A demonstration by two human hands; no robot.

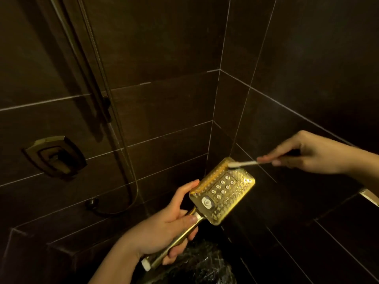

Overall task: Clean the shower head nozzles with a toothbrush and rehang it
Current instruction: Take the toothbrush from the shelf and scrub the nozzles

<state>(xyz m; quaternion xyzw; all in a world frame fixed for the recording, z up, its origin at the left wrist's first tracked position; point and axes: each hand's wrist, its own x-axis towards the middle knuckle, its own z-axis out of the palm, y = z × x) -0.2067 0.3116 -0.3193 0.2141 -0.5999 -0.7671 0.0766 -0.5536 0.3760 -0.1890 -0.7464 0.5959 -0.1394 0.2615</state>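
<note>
Left hand point(164, 228) grasps the gold handle of the shower head point(222, 191), fingers wrapped round it, index finger stretched up along the left edge of the square head. Nozzle face is turned up toward the camera, held out over the dark tiled corner, low in the view. Right hand point(307, 154) pinches the toothbrush point(244, 163) near the handle's middle, thumb and fingers closed on it; the white bristle end sits on the far top edge of the nozzle face, touching or just about touching (contact itself is hard to call in this light).

Step in hand looks like scrubbing, with only the top rim being worked. To do it well: keep the head steady with the left grip, bristles flat to the face, short strokes row by row down from the far edge, past the larger white-ringed nozzles in the centre panel to the rows near the white button point(206, 203). Light pressure; the long pinch on the brush will flex.

The hose point(114, 111) and wall rail hang at left, the wall control point(55, 154) below them; the rehang is not yet done.

No brand, label or readable writing visible on head, brush or fittings.
</note>
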